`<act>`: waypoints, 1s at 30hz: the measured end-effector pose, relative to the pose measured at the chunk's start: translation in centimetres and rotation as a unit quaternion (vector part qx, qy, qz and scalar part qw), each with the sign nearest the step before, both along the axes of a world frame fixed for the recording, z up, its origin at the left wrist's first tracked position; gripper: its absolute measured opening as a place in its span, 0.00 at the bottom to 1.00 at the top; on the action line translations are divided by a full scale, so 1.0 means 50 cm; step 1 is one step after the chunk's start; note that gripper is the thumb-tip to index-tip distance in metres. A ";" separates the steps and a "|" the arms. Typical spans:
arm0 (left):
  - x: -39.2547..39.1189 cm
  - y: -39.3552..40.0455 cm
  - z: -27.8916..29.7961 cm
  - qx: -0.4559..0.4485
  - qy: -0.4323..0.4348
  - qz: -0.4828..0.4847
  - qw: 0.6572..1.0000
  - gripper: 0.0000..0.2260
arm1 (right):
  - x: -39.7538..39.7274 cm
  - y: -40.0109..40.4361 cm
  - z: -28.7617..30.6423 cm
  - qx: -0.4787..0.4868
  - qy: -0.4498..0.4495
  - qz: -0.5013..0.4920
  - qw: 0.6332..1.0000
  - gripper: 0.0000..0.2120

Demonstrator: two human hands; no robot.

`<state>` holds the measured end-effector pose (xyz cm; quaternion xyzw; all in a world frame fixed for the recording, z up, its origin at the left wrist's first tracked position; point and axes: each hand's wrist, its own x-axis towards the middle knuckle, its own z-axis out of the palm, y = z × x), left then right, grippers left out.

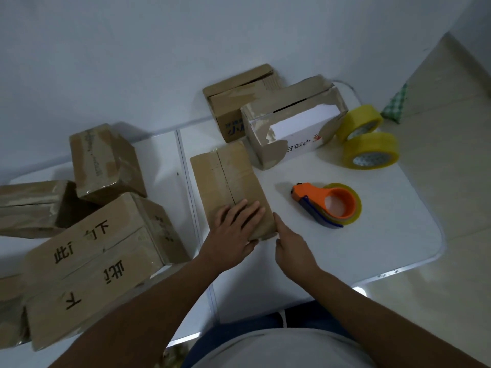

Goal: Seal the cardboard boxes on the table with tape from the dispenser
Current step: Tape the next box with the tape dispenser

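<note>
My left hand point(236, 229) flat, fingers straight, pressing the near end of the box point(228, 187) mid-table, my right hand point(289, 245) touching its near right corner, fingertips hidden behind the edge so grip unclear, dispenser point(328, 204) lying free just right, far boxes dim.
</note>
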<state>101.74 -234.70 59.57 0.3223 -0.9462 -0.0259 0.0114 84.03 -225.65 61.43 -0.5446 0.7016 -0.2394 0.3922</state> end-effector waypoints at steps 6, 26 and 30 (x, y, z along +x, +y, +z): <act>0.002 -0.001 0.005 0.016 0.001 0.002 1.000 0.34 | -0.058 -0.036 0.016 0.042 -0.034 0.064 0.996 0.31; 0.014 0.014 0.150 0.338 0.384 0.391 0.765 0.14 | -0.091 0.001 0.049 0.002 0.231 0.156 0.960 0.43; 0.039 0.082 0.137 0.419 0.403 0.491 0.649 0.11 | -0.036 -0.026 0.059 -0.165 0.272 0.260 0.912 0.40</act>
